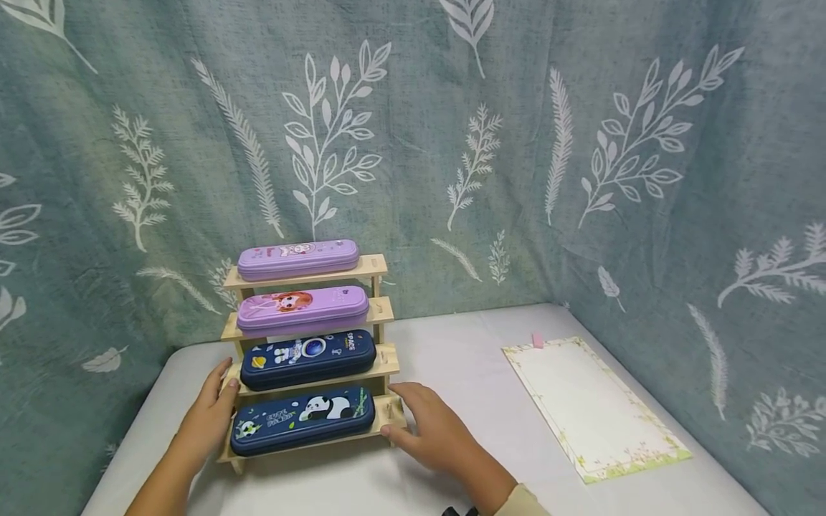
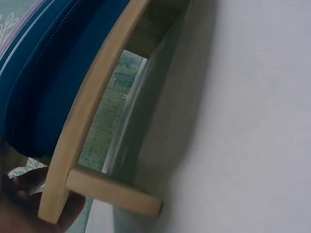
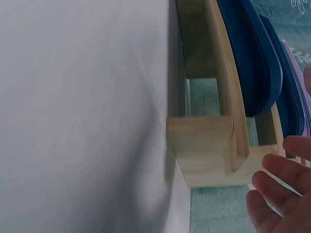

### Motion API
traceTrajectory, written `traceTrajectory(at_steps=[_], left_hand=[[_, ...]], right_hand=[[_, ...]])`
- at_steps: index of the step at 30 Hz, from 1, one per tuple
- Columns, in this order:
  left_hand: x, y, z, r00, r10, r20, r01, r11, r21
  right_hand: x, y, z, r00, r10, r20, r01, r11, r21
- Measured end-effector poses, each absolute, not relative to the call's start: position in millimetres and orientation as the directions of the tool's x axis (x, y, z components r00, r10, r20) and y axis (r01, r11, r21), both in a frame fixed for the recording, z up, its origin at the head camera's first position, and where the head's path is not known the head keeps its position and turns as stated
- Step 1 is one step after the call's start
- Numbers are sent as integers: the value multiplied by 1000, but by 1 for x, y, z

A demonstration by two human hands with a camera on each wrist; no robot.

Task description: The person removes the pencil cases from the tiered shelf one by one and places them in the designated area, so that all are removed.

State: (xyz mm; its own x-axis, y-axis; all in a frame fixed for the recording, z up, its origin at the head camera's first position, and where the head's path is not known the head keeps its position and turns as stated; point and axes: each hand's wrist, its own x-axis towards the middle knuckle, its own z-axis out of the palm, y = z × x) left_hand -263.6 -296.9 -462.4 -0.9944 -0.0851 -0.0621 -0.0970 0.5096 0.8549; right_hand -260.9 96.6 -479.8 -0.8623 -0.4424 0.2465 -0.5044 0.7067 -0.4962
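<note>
A stepped wooden rack stands on the white table, bearing pencil cases on its tiers. On the lowest tier lies a dark blue panda pencil case, and above it a navy space pencil case. Higher up are a purple pencil case with a girl print and a lilac pencil case on top. My left hand is at the rack's left end, fingers partly hidden behind the wood in the left wrist view. Beside the right end, my right hand has its fingers extended; contact is unclear.
A sheet of paper with a floral border lies to the right on the white table, a small pink tab at its top edge. Green curtain with white leaf prints hangs behind and at both sides.
</note>
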Motion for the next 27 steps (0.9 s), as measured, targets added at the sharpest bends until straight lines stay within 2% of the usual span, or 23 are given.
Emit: traceTrajectory(at_steps=[7,15,27], left_hand=[[-266,-294,-466,-990,-132,-58,-112,458,882],[-271,-285,-472,-982,-180,-62,-128,384,914],[-271,-291,-482,-988,-137,-66,-101,266,959]], right_hand=[[-262,78,-482,-838,-475,267,-542,668,-511],[-259,65,-480,-855,-449,260,-515,670,-535],[-263,47,-479,-896,-397,200,-429,654,-623]])
